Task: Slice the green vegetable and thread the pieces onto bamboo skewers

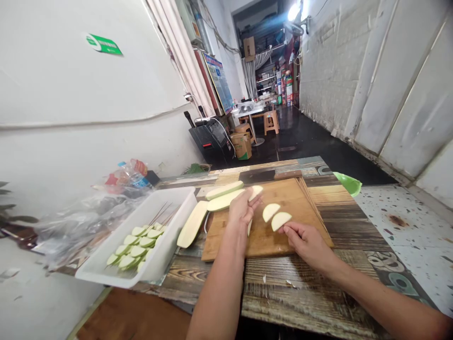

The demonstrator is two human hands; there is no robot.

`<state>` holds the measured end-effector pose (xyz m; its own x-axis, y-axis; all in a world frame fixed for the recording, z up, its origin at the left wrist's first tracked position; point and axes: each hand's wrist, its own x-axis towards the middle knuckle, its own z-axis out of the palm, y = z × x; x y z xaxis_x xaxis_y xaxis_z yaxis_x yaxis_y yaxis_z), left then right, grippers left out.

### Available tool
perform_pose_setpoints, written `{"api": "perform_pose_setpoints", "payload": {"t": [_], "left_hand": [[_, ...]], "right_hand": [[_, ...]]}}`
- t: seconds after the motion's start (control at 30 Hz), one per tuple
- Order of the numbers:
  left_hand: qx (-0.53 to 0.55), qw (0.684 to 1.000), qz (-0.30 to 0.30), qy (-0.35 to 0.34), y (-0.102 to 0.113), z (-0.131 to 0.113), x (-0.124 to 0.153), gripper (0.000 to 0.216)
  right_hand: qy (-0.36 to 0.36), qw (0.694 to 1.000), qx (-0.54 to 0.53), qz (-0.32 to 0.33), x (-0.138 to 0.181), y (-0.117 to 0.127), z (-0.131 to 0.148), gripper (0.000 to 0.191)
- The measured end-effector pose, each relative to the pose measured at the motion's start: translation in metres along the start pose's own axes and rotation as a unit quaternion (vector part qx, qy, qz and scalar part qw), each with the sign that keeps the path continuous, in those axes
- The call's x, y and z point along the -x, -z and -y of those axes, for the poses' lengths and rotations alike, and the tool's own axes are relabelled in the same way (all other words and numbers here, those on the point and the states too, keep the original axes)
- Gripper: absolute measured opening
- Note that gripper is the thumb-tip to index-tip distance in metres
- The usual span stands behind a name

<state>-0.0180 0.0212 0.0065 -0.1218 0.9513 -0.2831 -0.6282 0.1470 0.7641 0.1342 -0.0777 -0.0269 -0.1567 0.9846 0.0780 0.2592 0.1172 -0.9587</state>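
My left hand (242,207) is over the left part of a wooden cutting board (262,245), its fingers closed on a pale half-moon zucchini slice (255,192). Another slice partly shows beneath this hand. On the right, my right hand (306,241) pinches the lower edge of a half-moon slice (281,220); whether a skewer is in the pinch I cannot tell. Just behind that lies one more zucchini slice (271,212). Halved zucchini pieces (193,224) rest left of the board. A white plastic bin (87,269) holds green-edged slices (136,245) and thin skewers (157,215).
Behind the board lies a cleaver (256,176) with a wooden handle. Thin sticks (314,208) line the board's right edge. Plastic bags (85,217) and a bottle (134,175) crowd the left. A green object (348,183) sticks out past the table's right edge.
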Motion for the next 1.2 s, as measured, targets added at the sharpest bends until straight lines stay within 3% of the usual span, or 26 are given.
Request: {"api": "perform_pose_setpoints", "payload": {"t": [0.37, 0.47, 0.57, 0.63, 0.7, 0.8, 0.9, 0.97, 1.03, 1.1, 1.2], "left_hand": [[-0.004, 1.0, 0.013, 0.004, -0.002, 0.008, 0.001, 0.002], [0.001, 1.0, 0.012, 0.009, -0.002, 0.009, 0.001, 0.002], [0.005, 1.0, 0.008, 0.017, -0.003, 0.008, 0.001, 0.003], [0.009, 1.0, 0.002, 0.022, -0.003, 0.008, 0.0, 0.004], [0.014, 1.0, 0.0, 0.026, -0.003, 0.009, 0.0, 0.004], [0.016, 1.0, 0.008, 0.016, -0.003, 0.011, 0.001, 0.004], [0.016, 1.0, 0.012, 0.0, -0.004, 0.012, 0.004, 0.005], [0.017, 1.0, 0.012, 0.0, -0.004, 0.012, 0.005, 0.006], [0.02, 1.0, 0.01, 0.004, -0.004, 0.011, 0.005, 0.005], [0.023, 1.0, 0.007, 0.009, -0.004, 0.01, 0.004, 0.003], [0.024, 1.0, 0.007, 0.013, -0.004, 0.008, 0.002, 0.002]], "right_hand": [[-0.016, 0.999, -0.042, -0.002, -0.001, -0.002, 0.001, 0.028], [-0.072, 0.989, -0.128, 0.009, -0.001, -0.005, 0.003, 0.027], [-0.144, 0.96, -0.237, 0.04, -0.001, -0.005, 0.005, 0.028], [-0.156, 0.951, -0.261, 0.053, -0.002, -0.003, 0.006, 0.03], [-0.121, 0.971, -0.203, 0.035, -0.003, 0.0, 0.005, 0.029], [0.018, 0.999, 0.012, -0.029, -0.004, 0.003, 0.0, 0.027], [0.118, 0.972, 0.194, -0.059, -0.004, 0.004, -0.005, 0.03], [0.126, 0.966, 0.216, -0.06, -0.004, 0.002, -0.006, 0.03], [0.096, 0.984, 0.144, -0.049, -0.006, 0.0, -0.005, 0.027], [0.021, 1.0, 0.007, -0.02, -0.007, -0.001, -0.003, 0.025], [-0.099, 0.976, -0.189, 0.052, -0.009, -0.001, 0.001, 0.025]]}}
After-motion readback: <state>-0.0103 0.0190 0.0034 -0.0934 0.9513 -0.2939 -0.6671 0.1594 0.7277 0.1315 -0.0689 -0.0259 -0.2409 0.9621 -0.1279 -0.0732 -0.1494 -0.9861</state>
